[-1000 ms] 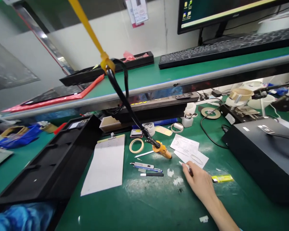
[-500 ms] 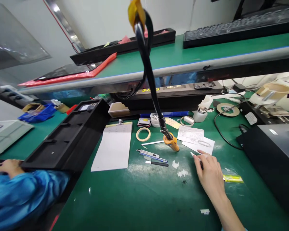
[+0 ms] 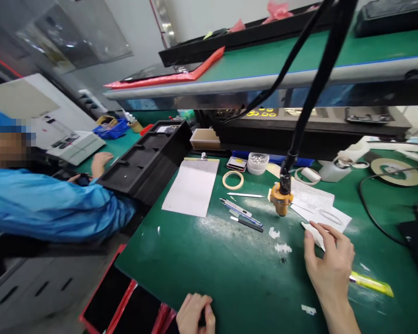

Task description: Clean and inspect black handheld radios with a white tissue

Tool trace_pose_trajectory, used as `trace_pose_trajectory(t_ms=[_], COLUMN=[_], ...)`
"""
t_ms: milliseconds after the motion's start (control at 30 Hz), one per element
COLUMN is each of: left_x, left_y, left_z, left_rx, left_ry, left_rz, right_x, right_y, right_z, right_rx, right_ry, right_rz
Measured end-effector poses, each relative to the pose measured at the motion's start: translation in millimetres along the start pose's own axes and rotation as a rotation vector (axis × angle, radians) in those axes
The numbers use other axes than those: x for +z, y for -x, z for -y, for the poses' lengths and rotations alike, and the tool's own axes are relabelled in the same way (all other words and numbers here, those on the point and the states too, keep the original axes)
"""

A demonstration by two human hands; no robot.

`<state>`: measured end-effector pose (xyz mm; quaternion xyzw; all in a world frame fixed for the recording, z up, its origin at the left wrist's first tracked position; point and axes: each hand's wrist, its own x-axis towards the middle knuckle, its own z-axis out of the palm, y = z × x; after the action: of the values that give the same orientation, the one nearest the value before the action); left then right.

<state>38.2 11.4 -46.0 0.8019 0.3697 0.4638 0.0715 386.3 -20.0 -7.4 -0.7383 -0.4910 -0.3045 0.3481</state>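
Note:
My right hand (image 3: 329, 262) rests on the green mat (image 3: 230, 269), its fingers pinched on a small white piece (image 3: 311, 230) at the edge of some paper sheets (image 3: 316, 206). A yellow-green pen-like tool (image 3: 371, 283) lies just right of that hand. My left hand (image 3: 196, 315) sits at the mat's near edge with curled fingers over something dark that I cannot make out. An orange-tipped tool (image 3: 280, 202) hangs on a black cable above the mat, left of the papers. Small white scraps (image 3: 278, 241) lie left of my right hand.
A clipboard with paper (image 3: 193, 185), a tape ring (image 3: 232, 179) and pens (image 3: 244, 217) lie mid-mat. A long black tray (image 3: 149, 157) stands to the left. A co-worker in a blue coat (image 3: 52, 206) works at the left bench. A shelf (image 3: 264, 79) overhangs the back.
The view has swung left and down. My left hand has come into view at the mat's near edge. My right hand has stayed by the papers, and the co-worker is now more fully in view.

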Motion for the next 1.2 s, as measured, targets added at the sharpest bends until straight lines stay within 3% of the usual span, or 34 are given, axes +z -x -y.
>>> trace_pose_trajectory(t_ms=[133,300,500,733,1000,1200], left_x=[3.4,6.1,5.0,-2.0,-3.6,-3.9], left_y=[-5,-6,-7,-18,-11,-10], left_z=[-4,-5,-5,-4,2,3], left_rx=[0.011,0.005,0.002,0.083,0.082,0.083], left_ry=[-0.015,-0.031,-0.009,0.013,0.024,0.032], left_rz=[-0.046,-0.073,-0.09,-0.066,-0.037,-0.038], right_x=[6,12,10,14,11,22], right_y=[1,7,14,13,8,5], right_z=[14,15,-2,-1,1,15], right_rx=[-0.062,-0.028,0.145,0.276,0.35,0.402], right_ry=[-0.251,-0.358,-0.32,-0.353,-0.345,-0.267], right_rz=[0.102,0.193,0.311,0.453,0.49,0.511])
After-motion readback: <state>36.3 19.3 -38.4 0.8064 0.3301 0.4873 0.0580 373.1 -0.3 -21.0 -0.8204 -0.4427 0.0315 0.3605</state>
